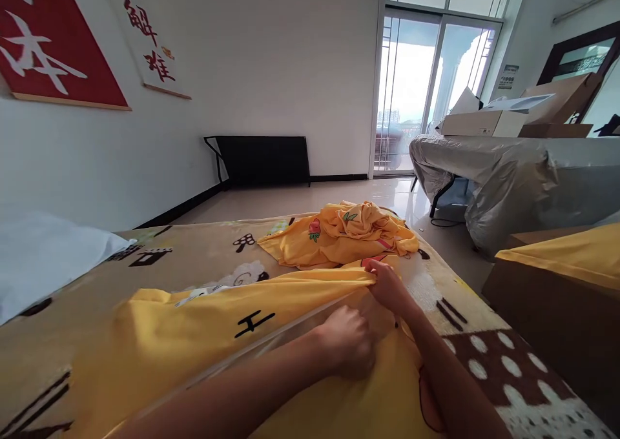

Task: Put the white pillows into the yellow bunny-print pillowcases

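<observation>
A yellow cloth with a black letter-like print lies spread in front of me. It looks like a bedding cover, though its exact kind is unclear. My right hand pinches the far edge of this cloth and draws it into a taut fold. Closer to me, my left hand is closed in a fist at the near layer of the same cloth; its fingertips are hidden. Beyond both hands sits a crumpled orange-yellow cloth with strawberry prints.
Underneath is a beige patterned blanket. A white pillow-like item lies at left. On the right stand a cardboard box with yellow fabric over it and a plastic-covered table. A black folded panel leans against the wall.
</observation>
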Action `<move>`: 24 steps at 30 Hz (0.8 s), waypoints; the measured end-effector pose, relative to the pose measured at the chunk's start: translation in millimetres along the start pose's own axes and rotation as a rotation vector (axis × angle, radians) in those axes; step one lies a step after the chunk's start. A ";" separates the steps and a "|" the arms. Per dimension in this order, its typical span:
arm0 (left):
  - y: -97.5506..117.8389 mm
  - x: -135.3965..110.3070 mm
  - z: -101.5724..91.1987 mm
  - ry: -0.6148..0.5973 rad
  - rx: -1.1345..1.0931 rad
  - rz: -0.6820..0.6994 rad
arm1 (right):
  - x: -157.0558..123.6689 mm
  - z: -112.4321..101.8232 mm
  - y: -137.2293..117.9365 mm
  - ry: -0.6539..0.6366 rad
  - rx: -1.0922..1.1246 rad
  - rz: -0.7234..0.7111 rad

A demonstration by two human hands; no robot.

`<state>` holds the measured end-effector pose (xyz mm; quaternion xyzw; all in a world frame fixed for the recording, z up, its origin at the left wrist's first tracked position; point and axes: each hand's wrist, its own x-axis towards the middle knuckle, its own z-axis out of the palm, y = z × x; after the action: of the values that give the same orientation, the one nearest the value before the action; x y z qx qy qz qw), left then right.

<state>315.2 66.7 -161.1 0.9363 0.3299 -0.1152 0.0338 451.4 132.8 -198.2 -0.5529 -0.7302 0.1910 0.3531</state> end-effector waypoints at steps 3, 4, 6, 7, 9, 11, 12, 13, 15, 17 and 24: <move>-15.9 21.5 17.7 0.032 -0.194 -0.004 | -0.6 -14.0 7.0 -0.133 0.216 -0.097; -22.8 26.5 24.7 0.037 -0.253 -0.004 | -1.1 -18.4 9.1 -0.164 0.232 -0.126; -35.8 33.3 37.9 0.059 -0.370 0.006 | -2.1 -24.6 12.3 -0.152 0.134 -0.156; -40.7 35.5 43.7 0.082 -0.431 0.010 | -2.8 -26.3 12.8 -0.111 0.035 -0.142; -45.2 38.2 52.9 0.156 -0.526 -0.018 | -4.7 -27.3 11.1 -0.010 -0.196 -0.044; -42.4 39.9 58.6 0.274 -0.570 -0.100 | -7.3 -26.7 6.2 0.058 -0.376 0.072; -39.0 40.4 60.2 0.341 -0.582 -0.157 | -8.4 -26.3 3.3 0.079 -0.437 0.108; -35.0 40.9 61.2 0.409 -0.579 -0.200 | -9.2 -25.9 0.7 0.090 -0.478 0.120; -27.3 41.4 62.0 0.541 -0.512 -0.212 | -9.5 -25.1 -2.1 0.099 -0.499 0.096; -22.9 41.6 63.1 0.634 -0.376 -0.151 | -8.0 -23.8 -0.7 0.095 -0.455 0.065; -23.0 45.3 61.0 0.340 0.062 -0.064 | 2.7 -10.5 18.6 0.129 -0.075 0.011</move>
<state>323.2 103.8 -230.8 0.9320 0.3567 0.0335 -0.0552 471.2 140.0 -202.7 -0.5811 -0.7093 0.1293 0.3774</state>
